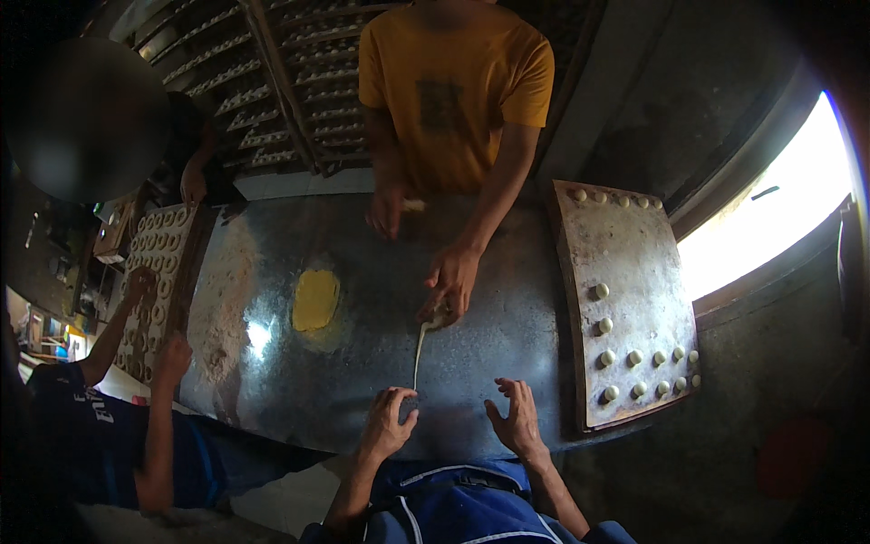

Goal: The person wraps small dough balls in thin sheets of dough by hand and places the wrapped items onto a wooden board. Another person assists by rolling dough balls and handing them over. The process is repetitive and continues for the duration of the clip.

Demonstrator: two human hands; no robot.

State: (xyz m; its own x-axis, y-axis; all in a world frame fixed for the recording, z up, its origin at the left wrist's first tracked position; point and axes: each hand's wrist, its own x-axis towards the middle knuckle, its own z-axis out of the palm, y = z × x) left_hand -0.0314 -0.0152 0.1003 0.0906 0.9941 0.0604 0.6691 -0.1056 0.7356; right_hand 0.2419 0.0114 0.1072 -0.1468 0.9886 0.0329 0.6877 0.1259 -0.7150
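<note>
My left hand (388, 424) is over the near edge of the dark table, its fingers curved and its thumb apart from them. A thin pale strand of dough (418, 358) runs down from the hand of the person opposite to my left fingertips; whether it touches them I cannot tell. To the right, my right hand (518, 419) hovers over the same edge with thumb and fingers apart and nothing between them. The dough's upper end is in the hand (447, 295) of the person in the yellow shirt, whose other hand (387, 211) is near another small pale piece.
The dark tabletop (507, 335) bears a yellow patch (315, 300) and flour at left. A board (625, 263) with dough balls lies right. Ring-shaped pieces cover a left board (188, 263), where a person in dark blue (118, 444) works. Racks (335, 91) of pieces stand behind.
</note>
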